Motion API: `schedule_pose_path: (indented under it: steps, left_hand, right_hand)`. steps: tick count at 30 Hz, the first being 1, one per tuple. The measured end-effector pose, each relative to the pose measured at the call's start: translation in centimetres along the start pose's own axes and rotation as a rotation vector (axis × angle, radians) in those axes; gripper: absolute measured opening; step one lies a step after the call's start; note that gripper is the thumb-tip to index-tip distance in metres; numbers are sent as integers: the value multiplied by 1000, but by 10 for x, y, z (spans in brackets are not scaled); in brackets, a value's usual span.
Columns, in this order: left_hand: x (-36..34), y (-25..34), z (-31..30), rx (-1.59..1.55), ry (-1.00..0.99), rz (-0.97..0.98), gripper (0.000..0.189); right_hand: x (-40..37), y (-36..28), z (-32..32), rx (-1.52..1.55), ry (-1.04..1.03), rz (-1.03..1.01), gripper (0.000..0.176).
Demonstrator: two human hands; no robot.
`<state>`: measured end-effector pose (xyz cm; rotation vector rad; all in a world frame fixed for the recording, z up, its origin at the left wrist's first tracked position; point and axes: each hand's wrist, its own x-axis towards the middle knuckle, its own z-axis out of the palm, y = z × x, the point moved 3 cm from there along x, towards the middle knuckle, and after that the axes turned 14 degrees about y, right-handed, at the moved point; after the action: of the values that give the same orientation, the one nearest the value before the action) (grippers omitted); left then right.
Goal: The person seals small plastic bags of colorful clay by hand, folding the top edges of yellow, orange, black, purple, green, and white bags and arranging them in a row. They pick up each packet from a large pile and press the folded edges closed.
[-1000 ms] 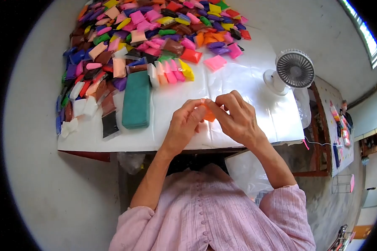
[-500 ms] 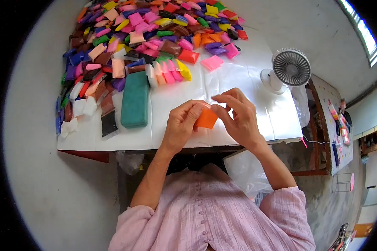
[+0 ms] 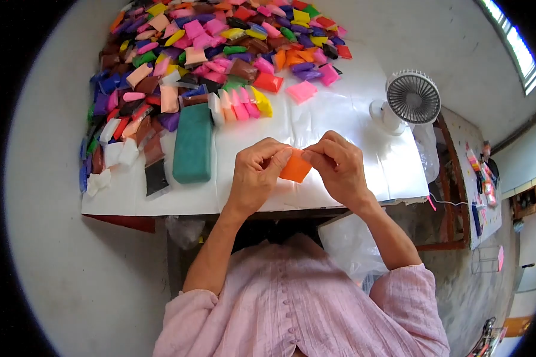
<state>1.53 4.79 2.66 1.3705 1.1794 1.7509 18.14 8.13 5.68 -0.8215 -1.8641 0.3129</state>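
Note:
An orange packet (image 3: 295,167) is held up between both hands near the table's front edge. My left hand (image 3: 259,172) pinches its left top corner between thumb and fingers. At the right top corner, my right hand (image 3: 338,168) is closed with thumb and fingertips on the packet. A green case (image 3: 192,144) lies left of my hands. Just behind it stands a row of peach, pink and yellow packets (image 3: 240,105). A pink packet (image 3: 302,91) lies alone behind my hands.
A large heap of coloured packets (image 3: 202,40) covers the back and left of the white table (image 3: 357,98). A white fan (image 3: 412,97) stands at the right. White crumpled pieces (image 3: 98,182) lie at the left edge. A plastic bag (image 3: 354,241) is below the table edge.
My right hand's raised fingers have come down and closed at the packet's right corner. The packet is still in my left hand.

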Motion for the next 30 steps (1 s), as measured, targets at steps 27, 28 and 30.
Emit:
schedule_pose_path:
  steps: [27,28,30]
  left_hand:
    - [13,-27,0,206,143,-81,18]
    - [13,-27,0,212,139,-77,17]
    - [13,-27,1,226,132,-70,17]
  right_hand:
    - [69,80,95,-353,-93,104,25]
    - [67,79,94,-344,-109,93,25]
    - [64,82,98,-410,-127,57,24]
